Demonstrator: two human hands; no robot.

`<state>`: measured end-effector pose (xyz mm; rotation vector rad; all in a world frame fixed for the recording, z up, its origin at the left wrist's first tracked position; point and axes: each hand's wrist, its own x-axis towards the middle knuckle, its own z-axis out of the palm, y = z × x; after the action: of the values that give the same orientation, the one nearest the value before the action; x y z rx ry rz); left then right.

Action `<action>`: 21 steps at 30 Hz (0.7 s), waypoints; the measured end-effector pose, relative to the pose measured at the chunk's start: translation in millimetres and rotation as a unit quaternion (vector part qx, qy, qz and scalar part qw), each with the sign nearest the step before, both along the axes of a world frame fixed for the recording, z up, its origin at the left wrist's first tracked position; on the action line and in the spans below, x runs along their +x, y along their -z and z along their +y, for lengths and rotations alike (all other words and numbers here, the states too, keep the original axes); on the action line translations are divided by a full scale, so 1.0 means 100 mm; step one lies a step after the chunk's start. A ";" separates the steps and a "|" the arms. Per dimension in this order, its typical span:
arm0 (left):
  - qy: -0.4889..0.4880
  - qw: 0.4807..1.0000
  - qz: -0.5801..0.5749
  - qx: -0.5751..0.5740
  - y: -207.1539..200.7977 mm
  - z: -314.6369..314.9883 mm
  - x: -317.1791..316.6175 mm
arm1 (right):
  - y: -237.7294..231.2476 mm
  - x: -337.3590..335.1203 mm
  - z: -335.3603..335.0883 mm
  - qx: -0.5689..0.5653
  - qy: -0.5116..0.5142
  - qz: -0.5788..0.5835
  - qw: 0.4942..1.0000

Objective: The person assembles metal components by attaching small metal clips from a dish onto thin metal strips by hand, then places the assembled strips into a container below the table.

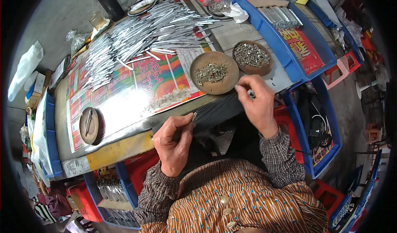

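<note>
My left hand point(173, 141) is closed in a pinch just off the table's front edge. A thin metal piece point(194, 116) sticks up from between its thumb and forefinger. My right hand point(259, 105) has its thumb and forefinger together beside a round wooden plate point(225, 86). Something small and shiny shows among its curled fingers, too small to name. On that plate lies a heap of tiny brass-coloured parts point(211, 72). A second wooden plate point(264, 69), behind my right hand, holds tiny silver-coloured parts point(251, 54).
A wide pile of thin metal strips point(136, 34) covers the back of the table. At the left, a small wooden dish point(94, 131) carries a slim metal piece point(88, 122). A blue tray point(264, 32) with metal pieces stands at the right; another blue bin point(295, 121) sits below it.
</note>
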<state>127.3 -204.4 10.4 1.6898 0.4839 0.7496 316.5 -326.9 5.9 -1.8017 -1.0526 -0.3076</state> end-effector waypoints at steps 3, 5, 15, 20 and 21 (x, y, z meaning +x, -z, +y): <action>0.004 0.994 -0.023 -0.111 -0.04 -0.06 -0.02 | -0.06 -0.29 0.03 0.000 -0.078 0.069 0.995; 0.014 0.990 -0.030 -0.139 -0.05 -0.09 -0.03 | -0.08 -0.42 0.05 0.023 -0.135 0.090 0.986; 0.045 0.976 -0.077 -0.196 0.02 -0.17 -0.09 | -0.11 -0.75 0.09 0.050 -0.232 0.233 0.943; 0.051 0.978 -0.093 -0.180 0.06 -0.17 -0.12 | -0.07 -0.76 0.09 0.054 -0.247 0.202 0.946; 0.053 0.978 -0.091 -0.178 0.06 -0.17 -0.12 | -0.07 -0.76 0.09 0.055 -0.248 0.197 0.947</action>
<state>114.9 -221.9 4.3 1.2891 0.3712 0.6870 240.4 -317.5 13.0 -1.3622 -1.1273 0.2867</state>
